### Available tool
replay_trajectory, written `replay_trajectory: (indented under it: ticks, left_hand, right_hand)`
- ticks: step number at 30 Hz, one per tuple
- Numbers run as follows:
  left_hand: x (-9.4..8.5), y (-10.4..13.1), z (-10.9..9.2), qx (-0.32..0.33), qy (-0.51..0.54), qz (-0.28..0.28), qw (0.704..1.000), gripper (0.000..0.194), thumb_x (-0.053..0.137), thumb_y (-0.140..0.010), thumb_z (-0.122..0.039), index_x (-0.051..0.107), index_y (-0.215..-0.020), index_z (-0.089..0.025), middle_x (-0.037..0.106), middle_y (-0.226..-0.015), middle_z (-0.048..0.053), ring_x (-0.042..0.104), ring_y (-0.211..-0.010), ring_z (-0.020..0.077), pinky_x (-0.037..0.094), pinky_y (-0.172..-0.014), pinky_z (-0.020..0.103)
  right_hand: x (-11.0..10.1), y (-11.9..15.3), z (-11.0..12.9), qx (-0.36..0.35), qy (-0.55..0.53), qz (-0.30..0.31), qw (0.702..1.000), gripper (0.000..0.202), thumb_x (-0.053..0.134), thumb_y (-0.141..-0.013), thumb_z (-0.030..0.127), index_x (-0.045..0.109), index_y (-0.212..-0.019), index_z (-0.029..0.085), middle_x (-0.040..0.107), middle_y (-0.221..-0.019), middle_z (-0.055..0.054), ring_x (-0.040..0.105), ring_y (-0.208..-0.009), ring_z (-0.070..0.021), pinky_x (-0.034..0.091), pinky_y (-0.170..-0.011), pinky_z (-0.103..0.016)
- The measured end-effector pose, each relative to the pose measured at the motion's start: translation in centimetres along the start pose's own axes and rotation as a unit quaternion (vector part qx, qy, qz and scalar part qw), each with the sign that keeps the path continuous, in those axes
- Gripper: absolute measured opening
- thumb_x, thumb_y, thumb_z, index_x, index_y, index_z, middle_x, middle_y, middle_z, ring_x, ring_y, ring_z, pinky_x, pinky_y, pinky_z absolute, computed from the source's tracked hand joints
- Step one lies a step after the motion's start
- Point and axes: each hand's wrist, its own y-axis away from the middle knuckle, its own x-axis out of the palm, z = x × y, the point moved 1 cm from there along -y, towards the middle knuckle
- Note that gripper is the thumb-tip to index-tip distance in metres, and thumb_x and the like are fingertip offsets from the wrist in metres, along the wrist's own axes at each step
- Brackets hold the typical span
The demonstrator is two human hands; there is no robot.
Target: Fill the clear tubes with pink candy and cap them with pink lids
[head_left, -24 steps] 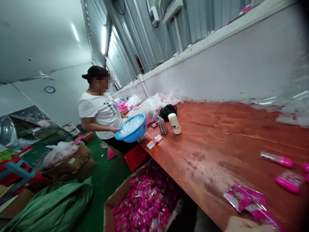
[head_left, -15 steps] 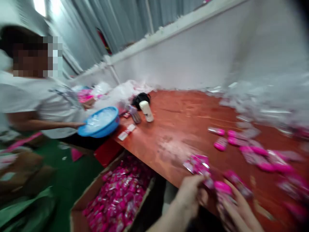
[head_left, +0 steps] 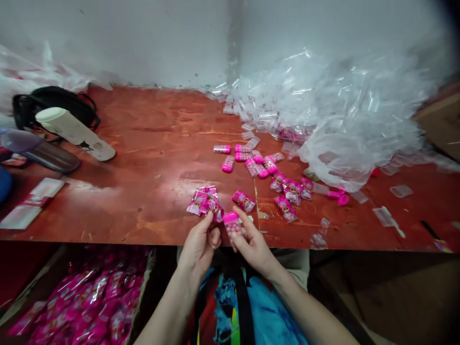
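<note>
My right hand holds a small clear container with a pink cap and pink beads inside, over the table's front edge. To its left, my left hand pinches a shiny pink wrapper. That wrapper touches a small stack of flat pink wrappers on the table. Just beyond my right hand lies a wrapped container. Several bead-filled containers with pink caps lie farther back, and more wrapped ones are to the right.
On the red-brown table, clear plastic bags and tubes are heaped at the back right. A white bottle, a dark-bottomed bottle and a black bag lie left. Below the table, a box holds many pink packets.
The view has swung right and down, so the other person and the blue basin's main part have left the picture. Both hands now appear near the middle, still holding the container and wrapper.
</note>
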Motion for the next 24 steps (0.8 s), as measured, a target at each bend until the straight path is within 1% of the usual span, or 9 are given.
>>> replay_trajectory:
  ticks: [3,6,9,11,13,16,19,21,24]
  left_hand:
    - [0.1,-0.1,0.3,-0.002,-0.026,0.010,1.000,0.041,0.069,-0.079,-0.047,0.052,-0.058,-0.017,0.044,-0.036,-0.003,0.036,-0.035,0.0071,0.031,-0.041,0.020]
    - [0.1,0.0,0.4,0.008,-0.022,0.004,1.000,0.038,0.070,-0.078,-0.046,0.056,-0.060,-0.016,0.045,-0.036,-0.003,0.036,-0.034,0.0069,0.029,-0.039,0.019]
    - [-0.2,0.0,0.3,0.009,-0.009,-0.009,1.000,0.033,0.072,-0.076,-0.044,0.060,-0.065,-0.015,0.047,-0.038,-0.004,0.036,-0.034,0.0061,0.027,-0.038,0.018]
    - [-0.5,0.1,0.2,0.004,-0.023,-0.016,1.000,0.034,0.070,-0.077,-0.045,0.061,-0.066,-0.014,0.046,-0.037,-0.004,0.035,-0.033,0.0059,0.025,-0.038,0.019]
    - [-0.6,0.3,0.0,0.012,-0.058,-0.024,0.998,0.037,0.067,-0.079,-0.047,0.060,-0.064,-0.014,0.044,-0.036,-0.003,0.034,-0.033,0.0063,0.023,-0.037,0.019]
    - [-0.5,0.8,-0.1,0.050,-0.113,-0.034,0.992,0.039,0.065,-0.081,-0.049,0.060,-0.064,-0.014,0.044,-0.036,-0.003,0.033,-0.035,0.0069,0.023,-0.038,0.020]
    - [-0.3,1.3,-0.1,0.083,-0.161,-0.031,0.983,0.039,0.064,-0.081,-0.049,0.058,-0.063,-0.015,0.044,-0.037,-0.004,0.033,-0.035,0.0072,0.022,-0.038,0.021]
    - [-0.2,1.5,0.0,0.100,-0.186,-0.032,0.977,0.040,0.064,-0.082,-0.048,0.055,-0.060,-0.016,0.043,-0.036,-0.004,0.033,-0.035,0.0072,0.022,-0.039,0.021]
    - [-0.4,1.5,0.0,0.108,-0.206,-0.037,0.972,0.041,0.063,-0.083,-0.049,0.054,-0.059,-0.017,0.043,-0.035,-0.004,0.032,-0.035,0.0072,0.021,-0.039,0.021]
  right_hand:
    - [-0.2,0.0,-0.2,-0.035,0.102,0.015,0.994,0.058,0.051,-0.094,0.029,0.031,-0.148,0.022,0.056,-0.081,0.001,0.049,-0.064,-0.0098,0.043,-0.061,-0.022]
    - [-0.3,0.2,0.0,-0.061,0.197,0.042,0.978,0.057,0.051,-0.093,0.022,0.033,-0.147,0.022,0.060,-0.083,0.000,0.053,-0.067,-0.0107,0.045,-0.066,-0.023]
    - [-0.4,0.6,1.0,-0.055,0.226,0.079,0.969,0.055,0.047,-0.093,0.020,0.031,-0.146,0.021,0.061,-0.081,0.001,0.053,-0.064,-0.0106,0.044,-0.061,-0.021]
    - [-0.7,0.8,2.0,-0.050,0.283,0.094,0.953,0.054,0.046,-0.092,0.019,0.032,-0.144,0.021,0.061,-0.078,0.002,0.055,-0.063,-0.0112,0.044,-0.060,-0.021]
    - [-1.0,0.9,3.2,-0.054,0.397,0.115,0.909,0.055,0.047,-0.090,0.017,0.034,-0.143,0.022,0.063,-0.079,0.001,0.059,-0.064,-0.0129,0.044,-0.063,-0.023]
    - [-1.1,0.9,4.8,-0.075,0.569,0.169,0.801,0.059,0.047,-0.089,0.020,0.034,-0.146,0.023,0.069,-0.087,-0.003,0.063,-0.068,-0.0170,0.044,-0.064,-0.026]
    - [-0.7,0.7,5.5,-0.087,0.677,0.192,0.705,0.062,0.044,-0.091,0.022,0.027,-0.150,0.022,0.069,-0.088,-0.008,0.064,-0.070,-0.0206,0.046,-0.064,-0.028]
    - [-0.4,0.5,5.6,-0.078,0.719,0.185,0.665,0.065,0.043,-0.091,0.021,0.021,-0.153,0.021,0.068,-0.086,-0.008,0.063,-0.069,-0.0220,0.047,-0.064,-0.030]
    - [0.1,0.4,5.5,-0.064,0.745,0.180,0.640,0.066,0.041,-0.092,0.020,0.015,-0.154,0.019,0.067,-0.085,-0.009,0.064,-0.069,-0.0236,0.048,-0.062,-0.031]
